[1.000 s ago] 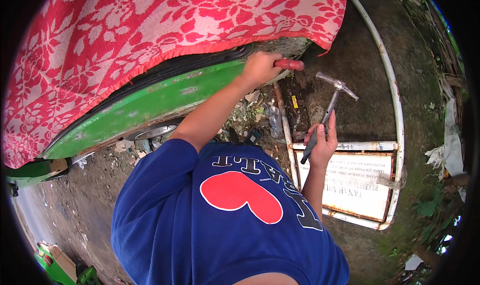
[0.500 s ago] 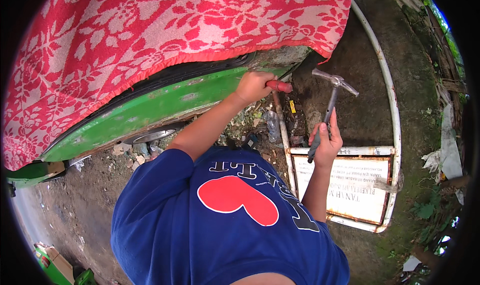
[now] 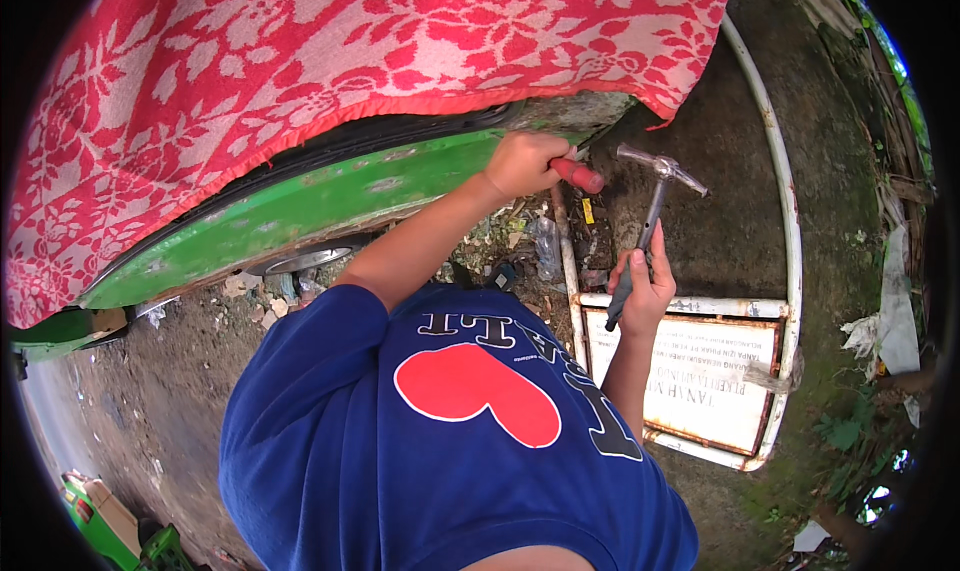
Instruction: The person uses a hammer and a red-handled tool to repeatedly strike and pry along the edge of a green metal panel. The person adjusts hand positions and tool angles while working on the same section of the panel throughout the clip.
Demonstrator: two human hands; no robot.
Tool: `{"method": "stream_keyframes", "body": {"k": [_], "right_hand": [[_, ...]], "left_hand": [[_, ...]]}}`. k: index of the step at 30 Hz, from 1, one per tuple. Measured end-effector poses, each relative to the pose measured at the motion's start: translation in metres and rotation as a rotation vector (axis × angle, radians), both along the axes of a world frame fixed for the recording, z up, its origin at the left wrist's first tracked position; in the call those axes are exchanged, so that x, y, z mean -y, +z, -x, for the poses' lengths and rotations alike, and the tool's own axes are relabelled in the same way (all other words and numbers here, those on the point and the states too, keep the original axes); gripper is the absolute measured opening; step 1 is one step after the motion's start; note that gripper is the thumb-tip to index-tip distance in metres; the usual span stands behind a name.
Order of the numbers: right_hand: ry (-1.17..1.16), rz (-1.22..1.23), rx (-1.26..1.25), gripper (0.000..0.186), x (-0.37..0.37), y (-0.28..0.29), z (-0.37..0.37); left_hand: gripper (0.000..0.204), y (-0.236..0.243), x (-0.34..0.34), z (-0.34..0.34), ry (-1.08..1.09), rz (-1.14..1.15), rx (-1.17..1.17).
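Note:
My left hand (image 3: 525, 163) is closed around a red-handled tool (image 3: 582, 176) at the right end of a green vehicle body (image 3: 330, 188). The handle's butt sticks out toward the right; its working end is hidden, so I cannot tell its exact kind. In my right hand (image 3: 648, 289) is a hammer (image 3: 655, 209) with a dark grip, held upright. The metal hammer head is a short way right of the red handle and does not touch it. A red and pink floral cloth (image 3: 400, 41) drapes over the vehicle, above my left hand.
A white metal frame (image 3: 783, 171) with a rusty-edged sign board (image 3: 715, 401) lies on the ground to the right. Rubble and litter (image 3: 545, 251) are scattered beneath the vehicle, near a wheel (image 3: 305, 259). Plants and scraps (image 3: 895, 301) line the far right.
The hammer has shifted slightly left, closer to the red handle. My left hand has moved a little right, and the red handle points more downward. Both hands keep their hold.

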State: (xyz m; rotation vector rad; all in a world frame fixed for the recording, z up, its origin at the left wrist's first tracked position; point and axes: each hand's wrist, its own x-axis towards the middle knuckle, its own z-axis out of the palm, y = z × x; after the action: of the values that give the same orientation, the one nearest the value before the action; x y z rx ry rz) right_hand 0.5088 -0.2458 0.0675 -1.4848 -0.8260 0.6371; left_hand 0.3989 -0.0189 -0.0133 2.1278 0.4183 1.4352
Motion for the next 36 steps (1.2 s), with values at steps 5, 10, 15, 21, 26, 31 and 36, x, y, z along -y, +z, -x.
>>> {"method": "stream_keyframes", "body": {"k": [5, 10, 15, 21, 26, 31, 36], "right_hand": [[-0.003, -0.009, -0.017, 0.051, 0.002, 0.002, 0.001], [-0.043, -0.073, 0.061, 0.051, 0.004, 0.009, 0.006], [0.050, 0.142, 0.350, 0.051, 0.003, 0.012, 0.002], [-0.018, -0.197, 0.033, 0.050, 0.016, 0.012, 0.009], [-0.004, -0.024, 0.198, 0.052, 0.011, 0.014, -0.004], [-0.017, -0.087, 0.126, 0.051, 0.009, 0.017, 0.003], [-0.105, -0.136, 0.052, 0.050, 0.016, 0.022, 0.000]], "left_hand": [[0.025, -0.002, -0.002, -0.004, -0.014, -0.007, 0.012], [0.019, 0.002, -0.005, -0.005, 0.013, 0.043, -0.028], [0.016, 0.005, -0.008, -0.006, 0.011, 0.111, -0.031], [0.016, 0.004, -0.010, -0.007, 0.009, 0.158, -0.085], [0.015, 0.006, -0.011, -0.006, -0.014, 0.144, -0.126], [0.015, 0.007, -0.012, -0.009, -0.012, 0.141, -0.148], [0.012, 0.012, -0.012, -0.012, -0.011, 0.184, -0.137]]}}
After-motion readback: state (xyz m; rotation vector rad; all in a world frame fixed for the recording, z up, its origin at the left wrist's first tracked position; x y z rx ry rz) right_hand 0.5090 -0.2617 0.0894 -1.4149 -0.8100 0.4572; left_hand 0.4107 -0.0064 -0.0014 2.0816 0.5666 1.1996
